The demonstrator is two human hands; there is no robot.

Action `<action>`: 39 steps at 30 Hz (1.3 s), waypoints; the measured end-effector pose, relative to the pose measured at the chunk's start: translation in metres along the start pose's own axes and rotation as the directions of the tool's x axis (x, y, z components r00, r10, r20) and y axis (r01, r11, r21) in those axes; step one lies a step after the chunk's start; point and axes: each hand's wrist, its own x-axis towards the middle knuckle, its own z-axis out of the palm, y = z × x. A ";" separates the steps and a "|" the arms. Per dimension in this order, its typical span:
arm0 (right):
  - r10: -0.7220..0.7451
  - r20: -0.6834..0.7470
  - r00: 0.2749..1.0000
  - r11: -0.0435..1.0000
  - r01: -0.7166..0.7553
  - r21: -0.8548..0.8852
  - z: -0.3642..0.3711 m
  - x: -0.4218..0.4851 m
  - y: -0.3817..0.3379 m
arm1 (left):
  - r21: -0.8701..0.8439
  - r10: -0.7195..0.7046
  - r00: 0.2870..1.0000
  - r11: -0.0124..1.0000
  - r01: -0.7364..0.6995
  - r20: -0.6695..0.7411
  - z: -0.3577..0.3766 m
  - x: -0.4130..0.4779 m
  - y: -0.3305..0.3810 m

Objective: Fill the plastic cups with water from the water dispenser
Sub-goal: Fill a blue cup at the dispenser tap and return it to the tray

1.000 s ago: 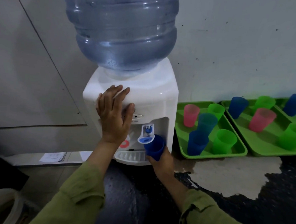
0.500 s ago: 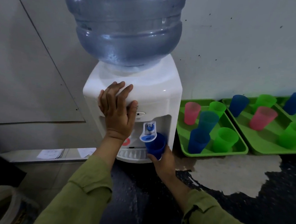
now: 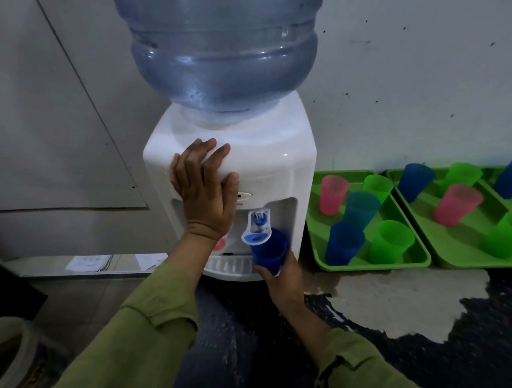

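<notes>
A white water dispenser [image 3: 269, 152] stands against the wall with a large blue bottle [image 3: 216, 41] on top. My left hand [image 3: 204, 190] lies flat with straight fingers on the dispenser's front upper edge. My right hand [image 3: 283, 273] grips a blue cup [image 3: 269, 250] from below and holds it tilted against the blue tap lever [image 3: 257, 228]. The drip tray [image 3: 229, 265] sits just under the cup. A red tap [image 3: 220, 244] is partly hidden behind my left wrist.
Two green trays, the near tray [image 3: 406, 263] and the far tray [image 3: 460, 260], lie on the counter to the right, each holding several pink, green and blue cups. A pale patch [image 3: 392, 298] marks the dark counter. Papers [image 3: 88, 263] lie at lower left.
The view has shifted slightly. My right hand has brought the blue cup a little lower and closer under the blue tap. My left hand stays on the dispenser.
</notes>
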 end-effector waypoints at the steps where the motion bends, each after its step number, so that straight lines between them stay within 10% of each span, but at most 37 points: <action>1: 0.001 -0.001 1.000 1.000 -0.001 -0.001 0.000 0.000 0.000 | -0.003 -0.001 1.000 1.000 0.001 0.000 0.000 0.000 0.000; 23: 0.000 0.016 1.000 0.998 0.001 -0.065 -0.005 0.002 -0.001 | -0.132 -0.235 0.963 0.959 0.252 0.131 -0.040 -0.045 0.024; 27: 0.011 0.001 1.000 0.994 -0.011 -0.110 -0.004 0.003 -0.001 | 0.022 -0.530 0.735 0.817 0.576 0.423 -0.039 -0.066 0.028; 33: 0.004 0.010 1.000 0.990 -0.002 -0.140 -0.004 0.004 0.001 | 0.045 -0.585 0.367 0.570 0.820 0.723 -0.027 -0.065 0.024; 39: -0.037 0.008 0.999 0.990 0.037 -0.133 -0.005 0.003 0.002 | -0.001 -0.522 0.226 0.396 0.918 0.823 -0.021 -0.058 0.025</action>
